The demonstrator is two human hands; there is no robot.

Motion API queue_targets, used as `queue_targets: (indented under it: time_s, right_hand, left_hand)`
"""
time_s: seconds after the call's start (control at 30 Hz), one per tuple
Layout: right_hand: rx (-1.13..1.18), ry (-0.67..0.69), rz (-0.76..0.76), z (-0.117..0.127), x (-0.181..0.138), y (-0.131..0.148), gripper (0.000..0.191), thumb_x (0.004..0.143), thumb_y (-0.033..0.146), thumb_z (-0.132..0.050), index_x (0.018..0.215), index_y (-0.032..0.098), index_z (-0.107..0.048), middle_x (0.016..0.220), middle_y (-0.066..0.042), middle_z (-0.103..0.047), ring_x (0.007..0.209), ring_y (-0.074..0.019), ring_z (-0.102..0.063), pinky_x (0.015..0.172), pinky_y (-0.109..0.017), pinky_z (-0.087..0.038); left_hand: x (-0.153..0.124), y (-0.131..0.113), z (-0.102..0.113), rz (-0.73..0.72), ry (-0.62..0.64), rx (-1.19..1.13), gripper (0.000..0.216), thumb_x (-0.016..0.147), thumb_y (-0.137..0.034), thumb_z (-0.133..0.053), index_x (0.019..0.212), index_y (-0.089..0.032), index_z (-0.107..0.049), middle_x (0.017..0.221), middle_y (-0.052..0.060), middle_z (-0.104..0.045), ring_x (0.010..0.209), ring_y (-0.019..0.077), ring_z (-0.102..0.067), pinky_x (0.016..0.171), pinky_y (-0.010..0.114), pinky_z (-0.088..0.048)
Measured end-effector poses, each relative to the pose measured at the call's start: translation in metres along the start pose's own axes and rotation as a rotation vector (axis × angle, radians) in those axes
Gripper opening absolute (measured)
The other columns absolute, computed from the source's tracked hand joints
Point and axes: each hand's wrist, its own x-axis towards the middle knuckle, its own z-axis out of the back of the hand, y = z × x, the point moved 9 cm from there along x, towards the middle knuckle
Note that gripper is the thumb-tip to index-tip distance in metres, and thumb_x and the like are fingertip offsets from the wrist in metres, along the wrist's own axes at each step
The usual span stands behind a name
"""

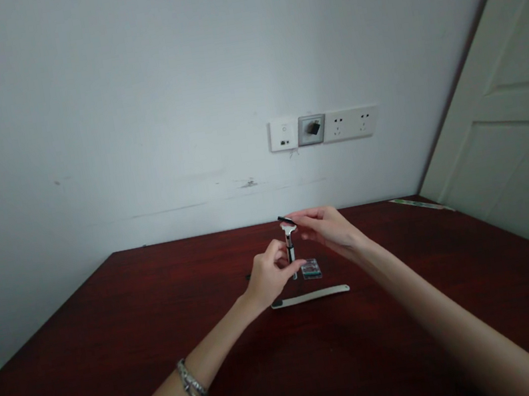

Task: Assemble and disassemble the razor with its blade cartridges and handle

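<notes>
My left hand point(271, 273) is closed around the handle of a small upright safety razor point(289, 242), held above a dark red table point(114, 331). My right hand point(326, 227) pinches a thin dark piece point(285, 220) at the razor's head, fingertips pressed together. A small clear blade packet point(311, 269) lies on the table just behind the razor. A long pale flat strip point(311, 296) lies in front of my hands.
A white wall point(128, 112) rises behind the table, with a row of sockets point(324, 128) on it. A pale door point(515, 149) stands at the right. A thin light strip point(417, 203) lies near the table's far right corner.
</notes>
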Motion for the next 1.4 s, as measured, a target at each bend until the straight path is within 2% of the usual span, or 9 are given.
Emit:
queue_targets:
  time_s: [0.17, 0.43, 0.57, 0.67, 0.87, 1.1, 1.27, 1.4]
  right_hand:
    - [0.115, -0.044, 0.024, -0.005, 0.001, -0.006, 0.021, 0.071, 0.029, -0.067, 0.084, 0.014, -0.072, 0.093, -0.010, -0.070, 0.081, -0.0139, -0.061, 0.066, -0.022, -0.046]
    - [0.284, -0.123, -0.004, -0.008, -0.001, -0.008, 0.014, 0.070, 0.021, -0.066, 0.081, 0.012, -0.071, 0.086, -0.009, -0.071, 0.067, -0.0102, -0.061, 0.062, -0.021, -0.048]
    - [0.244, -0.117, 0.001, -0.003, 0.001, -0.009, 0.011, 0.070, 0.019, -0.067, 0.077, 0.012, -0.071, 0.081, -0.008, -0.071, 0.062, -0.0081, -0.059, 0.056, -0.018, -0.047]
    - [0.195, -0.073, 0.015, 0.001, 0.003, -0.008, 0.011, 0.069, 0.018, -0.068, 0.077, 0.012, -0.071, 0.079, -0.008, -0.071, 0.058, -0.0063, -0.057, 0.053, -0.016, -0.046]
    - [0.114, -0.017, 0.015, 0.000, 0.000, 0.002, 0.013, 0.069, 0.019, -0.069, 0.080, 0.011, -0.071, 0.075, -0.008, -0.070, 0.061, -0.0090, -0.062, 0.056, -0.018, -0.050]
    - [-0.072, 0.040, 0.040, -0.006, -0.007, 0.020, 0.019, 0.069, 0.023, -0.069, 0.084, 0.012, -0.071, 0.071, -0.007, -0.070, 0.058, -0.0114, -0.063, 0.060, -0.025, -0.053]
    - [-0.223, 0.098, 0.116, -0.007, -0.010, 0.031, 0.025, 0.070, 0.029, -0.068, 0.086, 0.010, -0.071, 0.061, -0.006, -0.068, 0.053, -0.0116, -0.061, 0.052, -0.024, -0.050]
    - [-0.192, 0.083, 0.094, -0.005, -0.011, 0.031, 0.024, 0.070, 0.030, -0.069, 0.084, 0.010, -0.071, 0.064, -0.006, -0.069, 0.054, -0.0112, -0.062, 0.055, -0.024, -0.051]
  left_hand:
    - [-0.002, -0.005, -0.003, 0.011, -0.031, -0.002, 0.028, 0.071, -0.033, -0.068, 0.075, -0.018, -0.045, 0.056, -0.005, -0.058, 0.047, 0.0085, -0.053, 0.046, 0.017, -0.039]
    - [-0.006, -0.008, -0.005, 0.024, -0.080, -0.010, 0.029, 0.070, -0.032, -0.070, 0.076, -0.018, -0.046, 0.057, -0.004, -0.059, 0.047, 0.0086, -0.053, 0.045, 0.017, -0.040]
    - [-0.003, -0.007, 0.004, 0.046, -0.143, -0.082, 0.025, 0.074, -0.031, -0.065, 0.087, -0.016, -0.050, 0.065, -0.001, -0.062, 0.052, 0.0096, -0.056, 0.050, 0.019, -0.045]
    - [0.000, -0.008, 0.007, 0.044, -0.154, -0.132, 0.022, 0.075, -0.030, -0.063, 0.086, -0.015, -0.051, 0.067, 0.000, -0.062, 0.056, 0.0098, -0.057, 0.053, 0.019, -0.047]
    - [-0.002, -0.006, 0.000, 0.055, -0.093, -0.090, 0.022, 0.075, -0.031, -0.062, 0.085, -0.015, -0.052, 0.061, -0.003, -0.057, 0.050, 0.0077, -0.052, 0.045, 0.016, -0.040]
    - [-0.008, -0.009, -0.009, 0.097, -0.014, -0.162, 0.025, 0.075, -0.035, -0.062, 0.086, -0.016, -0.050, 0.058, -0.002, -0.060, 0.050, 0.0123, -0.060, 0.048, 0.021, -0.048]
    - [-0.012, -0.013, -0.007, 0.088, -0.066, -0.194, 0.025, 0.074, -0.034, -0.065, 0.084, -0.016, -0.051, 0.059, 0.000, -0.062, 0.053, 0.0139, -0.062, 0.052, 0.022, -0.050]
    - [-0.014, -0.012, -0.007, 0.092, -0.111, -0.223, 0.024, 0.075, -0.034, -0.064, 0.080, -0.016, -0.050, 0.057, 0.000, -0.061, 0.050, 0.0122, -0.060, 0.049, 0.021, -0.049]
